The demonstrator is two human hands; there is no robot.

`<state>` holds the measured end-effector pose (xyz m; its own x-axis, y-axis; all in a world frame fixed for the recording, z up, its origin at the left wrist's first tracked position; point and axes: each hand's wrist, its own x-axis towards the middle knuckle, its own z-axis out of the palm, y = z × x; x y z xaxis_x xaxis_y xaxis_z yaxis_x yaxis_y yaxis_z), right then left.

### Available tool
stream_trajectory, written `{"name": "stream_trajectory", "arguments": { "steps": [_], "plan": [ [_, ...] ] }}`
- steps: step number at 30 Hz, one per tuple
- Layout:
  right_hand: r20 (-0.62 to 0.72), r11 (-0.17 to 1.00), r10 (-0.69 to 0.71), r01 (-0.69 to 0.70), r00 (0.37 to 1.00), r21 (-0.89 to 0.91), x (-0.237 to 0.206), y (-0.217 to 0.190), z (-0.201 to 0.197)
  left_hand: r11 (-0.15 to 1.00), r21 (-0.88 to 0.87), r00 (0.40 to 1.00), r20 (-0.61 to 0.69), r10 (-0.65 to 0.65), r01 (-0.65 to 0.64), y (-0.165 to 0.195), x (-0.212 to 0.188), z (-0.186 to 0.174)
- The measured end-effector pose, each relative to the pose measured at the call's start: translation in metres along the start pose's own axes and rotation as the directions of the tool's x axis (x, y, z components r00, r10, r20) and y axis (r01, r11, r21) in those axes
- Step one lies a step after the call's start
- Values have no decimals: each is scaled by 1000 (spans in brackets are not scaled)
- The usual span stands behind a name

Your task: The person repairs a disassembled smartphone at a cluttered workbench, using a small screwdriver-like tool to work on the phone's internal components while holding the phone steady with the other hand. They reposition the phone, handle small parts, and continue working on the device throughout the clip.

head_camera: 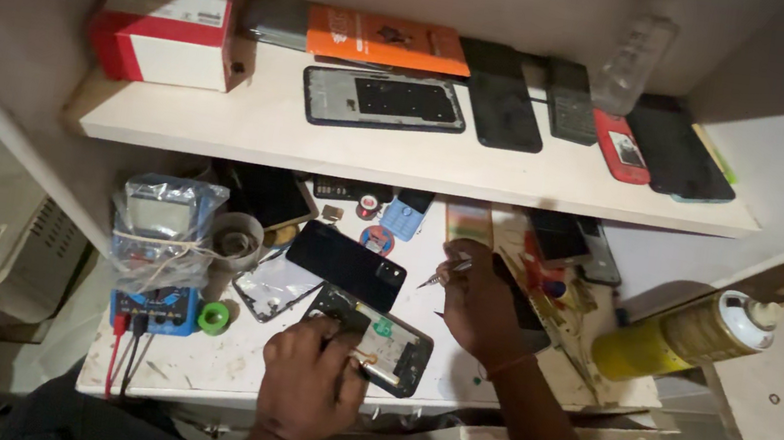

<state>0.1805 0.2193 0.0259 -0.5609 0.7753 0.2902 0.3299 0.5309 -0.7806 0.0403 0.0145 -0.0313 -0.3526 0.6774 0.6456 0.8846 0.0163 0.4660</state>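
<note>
Head view
Left hand (310,381): knuckles up, its fingers (341,339) bent down onto the opened phone (376,344) and pressing it to the counter (222,359); whether they grasp it I cannot tell.
Opened phone: back cover off, lying flat near the counter's front edge, its near-left part under the left fingers, its far end free.
Right hand (481,307): fingers clenched around tweezers (433,278), the thin metal tip sticking out to the left of the fingertips, above the counter.
Black phone (346,262): face down, just beyond the left fingers, beside the opened phone.
Multimeter (157,305): blue, well to the left of the left fingers, with red and black leads hanging off the edge.
Green tape roll (214,318): between the multimeter and the left fingers.
Yellow spray can (679,337): lying tilted, well right of the right fingers.
Shelf (322,140): above both hands, carrying a red and white box (165,24), an orange pack (385,40) and several phones.
</note>
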Motion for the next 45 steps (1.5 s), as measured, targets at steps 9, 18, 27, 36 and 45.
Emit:
{"name": "stream_trajectory", "arguments": {
  "steps": [9, 18, 27, 36, 45],
  "plan": [
    [-45, 990, -131, 128, 990, -62, -2, 4, 0, 1000, 18, 997, 81, 8, -9, 2, 5, -4],
    [-222, 991, -129, 132, 966, -2, -33, -3, -9, 997, 19, 995, 58, 79, -81, 8, 11, -11],
    [-232, 998, 36, -21, 972, 67, -72, -26, -16, 992, 83, 992, 91, 88, -95, 8, 12, -9],
    [-212, 995, 79, -91, 974, -50, -73, -34, -14, 992, 93, 984, 159, 75, -90, 6, 12, -9],
    [-210, 990, -5, -25, 978, -139, -74, -33, -16, 994, 91, 978, 202, 44, -63, 5, 11, -7]
  ]
}}
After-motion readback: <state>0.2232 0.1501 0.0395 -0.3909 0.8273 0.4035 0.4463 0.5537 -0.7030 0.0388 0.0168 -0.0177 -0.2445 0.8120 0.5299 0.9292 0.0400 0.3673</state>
